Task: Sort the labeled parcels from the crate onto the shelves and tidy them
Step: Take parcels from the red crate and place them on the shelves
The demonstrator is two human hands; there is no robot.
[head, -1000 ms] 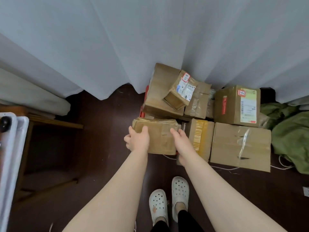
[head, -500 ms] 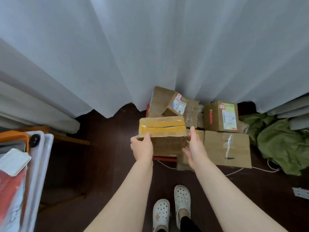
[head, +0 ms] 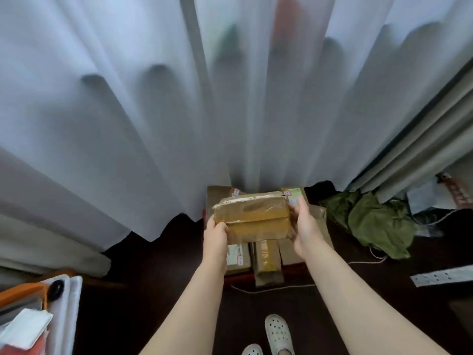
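Head camera looks straight down: a taped brown parcel (head: 252, 216) is up in the air, directly above the red crate (head: 239, 277), with both hands on it. On one end the left hand (head: 216, 235) has its fingers curled round the near left corner. On the other the right hand (head: 304, 226) cups the right end, fingers bent over the far corner. Down in the crate sit more cardboard boxes: a labeled box (head: 238, 257), and a yellow-taped box (head: 267, 262) just right of it. Behind the crate hangs a pale curtain (head: 153, 124). Right of the crate lies a crumpled green cloth (head: 373, 221). A white cable (head: 271, 288) runs along the crate's near side.
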